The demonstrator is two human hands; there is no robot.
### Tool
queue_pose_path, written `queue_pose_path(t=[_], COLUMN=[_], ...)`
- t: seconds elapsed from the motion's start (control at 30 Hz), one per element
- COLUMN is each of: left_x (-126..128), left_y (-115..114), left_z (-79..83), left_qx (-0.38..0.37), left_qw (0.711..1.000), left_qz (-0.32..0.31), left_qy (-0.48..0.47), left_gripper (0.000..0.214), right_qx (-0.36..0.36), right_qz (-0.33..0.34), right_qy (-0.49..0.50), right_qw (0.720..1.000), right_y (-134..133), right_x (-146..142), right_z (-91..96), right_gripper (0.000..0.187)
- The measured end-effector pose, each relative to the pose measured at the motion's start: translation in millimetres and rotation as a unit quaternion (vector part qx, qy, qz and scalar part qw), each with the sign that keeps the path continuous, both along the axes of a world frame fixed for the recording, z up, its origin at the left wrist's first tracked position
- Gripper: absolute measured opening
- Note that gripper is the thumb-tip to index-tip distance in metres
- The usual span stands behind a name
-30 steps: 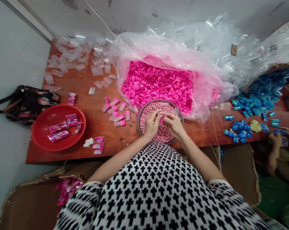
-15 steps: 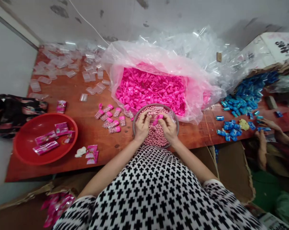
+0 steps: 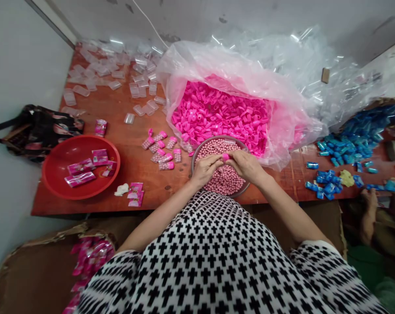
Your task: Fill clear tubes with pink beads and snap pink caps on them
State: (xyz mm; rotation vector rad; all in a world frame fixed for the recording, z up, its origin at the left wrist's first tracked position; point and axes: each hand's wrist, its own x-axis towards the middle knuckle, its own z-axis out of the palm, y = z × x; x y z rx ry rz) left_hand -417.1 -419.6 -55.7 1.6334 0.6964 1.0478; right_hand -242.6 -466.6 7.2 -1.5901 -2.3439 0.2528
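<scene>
Above a bowl [image 3: 193, 162] of pink beads [image 3: 221, 185], my two hands meet fingertip to fingertip. Between them shows the pink cap [image 3: 225, 156] of a small container, whose body is hidden by the fingers. My left hand [image 3: 204, 170] is closed, pinching the container from the left. My right hand [image 3: 248, 165] is also closed, with thumb and fingers at the cap. Left of the bowl lie several pink-capped clear containers [image 3: 166, 166] with beads in them. Behind the bowl, a plastic bag [image 3: 210, 56] lies open around a heap of pink caps [image 3: 217, 113].
Loose clear containers [image 3: 102, 69] are scattered at the back left. A red basin [image 3: 53, 174] holds several pink packets, with a black floral bag [image 3: 60, 124] behind it. At the right are blue packages [image 3: 351, 148] and a co-worker's hands [image 3: 369, 205]. Clear plastic sheeting lines the wall.
My hands have come together, and the pink cap that was apart near my right fingers now sits between both hands' fingertips. The whole view has shifted.
</scene>
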Motion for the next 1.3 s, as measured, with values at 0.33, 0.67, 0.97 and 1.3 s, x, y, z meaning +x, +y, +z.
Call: queue_pose_path(t=[0.33,0.67,0.97,1.3], left_x=[-5,-2,-12,-23], left_y=[16,3,-10,-16], left_z=[1.4,1.5,4.6,4.4], left_qx=[0.167,-0.135,0.031,0.152], left_qw=[0.979,0.988,0.998,0.988], left_qz=[-0.085,0.013,-0.017,0.038], left_qy=[0.074,-0.073,-0.046,-0.013], left_gripper=[0.027,0.039,0.024,0.027], right_qx=[0.039,-0.102,-0.259,-0.360], right_qz=[0.040,-0.103,-0.182,-0.184], right_qy=[-0.101,0.437,0.641,0.724], right_qw=[0.993,0.888,0.699,0.559], right_y=[-10,-13,-13,-6], right_x=[1,-2,-15,-53], right_z=[2.2,-4.9,-10.0,-19.8], right_gripper=[0.024,0.039,0.032,0.018])
